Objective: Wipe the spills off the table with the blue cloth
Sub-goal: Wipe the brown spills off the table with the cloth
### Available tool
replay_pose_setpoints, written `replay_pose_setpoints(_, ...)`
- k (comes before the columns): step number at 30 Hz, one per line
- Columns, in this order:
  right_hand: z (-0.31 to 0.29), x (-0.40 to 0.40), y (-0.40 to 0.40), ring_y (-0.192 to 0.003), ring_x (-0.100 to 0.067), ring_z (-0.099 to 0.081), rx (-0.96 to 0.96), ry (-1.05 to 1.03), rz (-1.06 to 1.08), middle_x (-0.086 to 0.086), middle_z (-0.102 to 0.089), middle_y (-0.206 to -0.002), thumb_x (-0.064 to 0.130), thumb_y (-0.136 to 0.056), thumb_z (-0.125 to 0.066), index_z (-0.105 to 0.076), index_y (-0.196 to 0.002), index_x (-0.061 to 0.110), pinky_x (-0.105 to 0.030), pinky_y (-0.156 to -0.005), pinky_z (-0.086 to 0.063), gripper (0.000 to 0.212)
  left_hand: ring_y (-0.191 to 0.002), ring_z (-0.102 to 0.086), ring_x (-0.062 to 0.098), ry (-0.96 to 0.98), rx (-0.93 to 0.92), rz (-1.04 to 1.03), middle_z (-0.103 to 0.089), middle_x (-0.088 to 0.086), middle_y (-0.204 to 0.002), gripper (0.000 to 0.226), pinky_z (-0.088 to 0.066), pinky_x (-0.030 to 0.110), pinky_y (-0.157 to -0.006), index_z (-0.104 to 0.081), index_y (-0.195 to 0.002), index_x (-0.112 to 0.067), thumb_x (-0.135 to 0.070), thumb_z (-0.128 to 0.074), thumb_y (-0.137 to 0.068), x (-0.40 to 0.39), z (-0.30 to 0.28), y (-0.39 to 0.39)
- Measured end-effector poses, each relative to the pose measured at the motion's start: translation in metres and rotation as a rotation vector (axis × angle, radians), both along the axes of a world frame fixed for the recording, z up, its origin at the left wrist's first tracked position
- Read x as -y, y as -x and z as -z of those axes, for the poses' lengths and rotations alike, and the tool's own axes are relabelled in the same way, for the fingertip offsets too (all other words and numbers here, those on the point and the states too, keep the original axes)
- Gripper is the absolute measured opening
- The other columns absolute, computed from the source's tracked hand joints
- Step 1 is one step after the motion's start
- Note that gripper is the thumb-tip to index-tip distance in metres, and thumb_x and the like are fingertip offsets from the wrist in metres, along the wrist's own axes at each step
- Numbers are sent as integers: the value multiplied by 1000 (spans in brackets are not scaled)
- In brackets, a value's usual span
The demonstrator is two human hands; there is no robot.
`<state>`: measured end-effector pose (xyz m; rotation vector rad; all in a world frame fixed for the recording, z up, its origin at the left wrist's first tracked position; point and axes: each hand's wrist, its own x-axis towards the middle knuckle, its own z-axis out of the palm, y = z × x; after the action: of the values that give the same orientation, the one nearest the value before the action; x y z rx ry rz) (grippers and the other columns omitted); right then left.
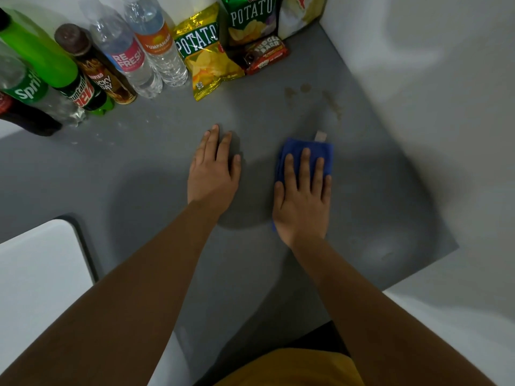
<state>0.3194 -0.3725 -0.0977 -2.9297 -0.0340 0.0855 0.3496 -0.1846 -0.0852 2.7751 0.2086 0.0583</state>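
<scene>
The folded blue cloth (303, 154) lies flat on the grey table (376, 190), a small pale tag sticking out at its far edge. My right hand (302, 196) presses down on it, palm flat, fingers spread over the cloth. Brownish spills (333, 103) mark the table beyond the cloth, toward the far right, with two smaller spots (298, 90) to their left. My left hand (213, 171) rests flat on the bare table to the left of the cloth, fingers together, holding nothing.
Several drink bottles (117, 59) stand in a row at the far left. Potato chip bags (206, 54) and a fudge bar pack (264, 55) lie at the back. White walls (432, 79) close the right side and back. A white surface (36, 268) sits near left.
</scene>
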Motion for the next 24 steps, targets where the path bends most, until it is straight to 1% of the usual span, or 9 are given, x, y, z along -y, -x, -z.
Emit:
replay_pose_setpoints(4, -2, -8, -21, -158, -25, 8, 9, -44, -69, 2, 2, -172, 49, -107, -20, -8, -163, 31, -47, -127, 0, 60, -154, -21, 28, -23, -3, -1, -24, 10, -167, 55, -22, 42, -125, -36, -156, -14, -38, -39, -107, 0, 0, 0)
replay_pose_setpoints(9, -6, 1, -61, -158, -24, 1, 26, -63, -153, 4, -6, -172, 50, -106, -24, -16, -162, 34, -47, -127, -6, 59, -153, -24, 29, -35, 14, 3, -27, 11, -165, 53, -23, 41, -125, -39, -154, -12, -35, -41, -107, 0, -3, 0)
replay_pose_setpoints(11, -7, 13, -76, -158, -23, -1, 27, -72, -157, 5, -8, -172, 50, -106, -25, -18, -161, 36, -47, -127, -7, 58, -153, -24, 29, -37, 10, 11, -28, 11, -165, 53, -23, 41, -125, -39, -154, -13, -35, -42, -107, 0, -4, 0)
replay_pose_setpoints(14, -9, 34, -85, -158, -23, -1, 20, -81, -106, 6, -8, -171, 50, -106, -25, -18, -161, 36, -46, -128, -6, 58, -153, -23, 29, -22, -8, 8, -27, 10, -165, 52, -23, 42, -125, -38, -154, -13, -35, -43, -107, 0, -6, -1)
replay_pose_setpoints(18, -9, 55, -73, -158, -22, 0, 8, -60, -10, 6, -5, -172, 48, -107, -25, -16, -162, 35, -44, -128, -4, 57, -152, -24, 29, 13, -11, -16, -29, 10, -165, 52, -23, 42, -124, -41, -153, -13, -32, -47, -105, 1, -9, -3)
replay_pose_setpoints(21, -8, 57, -48, -158, -25, 0, 11, -26, 57, 1, -5, -172, 46, -108, -26, -16, -163, 30, -46, -127, -6, 58, -150, -28, 29, 31, -1, -57, -32, 10, -163, 51, -27, 44, -122, -45, -150, -12, -29, -50, -103, 5, -11, -5)
replay_pose_setpoints(24, -5, 45, -20, -158, -28, 1, 16, 9, 49, -2, -4, -172, 44, -108, -26, -14, -163, 26, -47, -127, -6, 59, -148, -31, 29, 58, 23, -75, -35, 9, -161, 50, -30, 45, -120, -47, -149, -13, -29, -50, -102, 9, -11, -11)
